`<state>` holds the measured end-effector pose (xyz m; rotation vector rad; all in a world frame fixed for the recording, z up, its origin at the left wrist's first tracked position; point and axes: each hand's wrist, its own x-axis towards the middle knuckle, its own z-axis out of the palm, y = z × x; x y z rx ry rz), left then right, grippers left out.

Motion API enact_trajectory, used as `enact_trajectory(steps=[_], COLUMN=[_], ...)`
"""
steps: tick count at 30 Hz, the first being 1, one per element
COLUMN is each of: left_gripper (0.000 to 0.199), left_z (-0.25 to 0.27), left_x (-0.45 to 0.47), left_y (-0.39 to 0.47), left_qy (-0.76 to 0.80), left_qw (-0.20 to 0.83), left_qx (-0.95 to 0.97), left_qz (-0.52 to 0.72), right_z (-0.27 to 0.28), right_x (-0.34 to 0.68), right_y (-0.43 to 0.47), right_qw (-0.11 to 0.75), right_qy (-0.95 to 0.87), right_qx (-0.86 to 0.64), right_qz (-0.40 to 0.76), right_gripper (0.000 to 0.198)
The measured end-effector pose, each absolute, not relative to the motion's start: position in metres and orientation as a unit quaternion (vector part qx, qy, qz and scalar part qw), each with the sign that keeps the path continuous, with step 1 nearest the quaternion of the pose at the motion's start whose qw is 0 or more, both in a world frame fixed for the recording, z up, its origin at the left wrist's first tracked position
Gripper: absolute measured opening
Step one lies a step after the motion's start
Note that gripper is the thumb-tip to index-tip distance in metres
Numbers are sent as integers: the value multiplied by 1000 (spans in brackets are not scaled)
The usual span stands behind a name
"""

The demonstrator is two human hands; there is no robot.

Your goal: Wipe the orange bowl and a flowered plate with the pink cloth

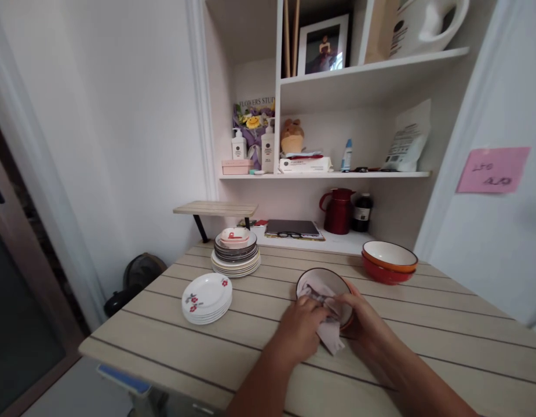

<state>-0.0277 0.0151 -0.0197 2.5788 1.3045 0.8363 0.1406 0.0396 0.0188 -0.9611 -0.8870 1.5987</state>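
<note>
- Currently, the left hand [303, 329] is holding a pale cloth [330, 336] inside a bowl [338, 282].
- The right hand [357, 308] is gripping the bowl's side, thumb over the rim.
- The bowl is leaning between flowered plates [209, 294] and stacked bowls [392, 267], over the table [254, 315].

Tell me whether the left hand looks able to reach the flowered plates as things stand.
Probably yes: nothing stands between the left hand and the flowered plates, though it is busy with the cloth in the bowl and would likely have to let go first.
</note>
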Motion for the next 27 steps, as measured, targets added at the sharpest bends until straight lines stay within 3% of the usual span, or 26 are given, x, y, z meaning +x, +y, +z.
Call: enact_trajectory(steps=[7, 14, 20, 27], left_gripper=[47, 78, 91, 92], left_z=[-16, -10, -17, -8], left_x=[-30, -27, -27, -23], left_y=[15, 8, 17, 6], left_qy=[439, 415, 380, 341], left_qw=[86, 70, 45, -46], left_qx=[849, 845, 837, 891], left_qz=[282, 330, 390, 297], right_z=[1, 3, 7, 10], right_x=[140, 136, 130, 135], right_y=[34, 27, 25, 26], right_qw=[542, 611, 670, 700], right_qy=[-398, -328, -256, -229], right_qx=[-369, -337, -310, -298], right_qz=[642, 637, 624, 607], right_gripper=[77, 65, 43, 49])
